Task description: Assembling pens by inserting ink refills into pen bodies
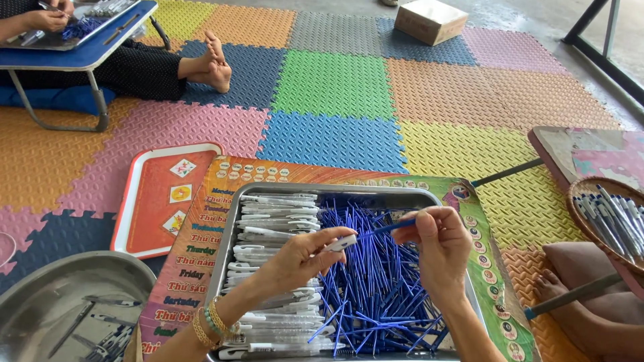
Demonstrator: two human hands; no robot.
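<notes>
We see bright, even daylight, strongest toward the upper right, where the grey floor (537, 17) washes pale. Shadows stay soft and short. The steel tray's rim (335, 190) carries mild glare. Focus is sharp throughout; lines bow slightly at the frame's edges.

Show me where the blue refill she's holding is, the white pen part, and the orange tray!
blue refill (388, 228), head view, middle of the stick.
white pen part (342, 243), head view, its tip.
orange tray (155, 221), head view, flat bottom.
</notes>
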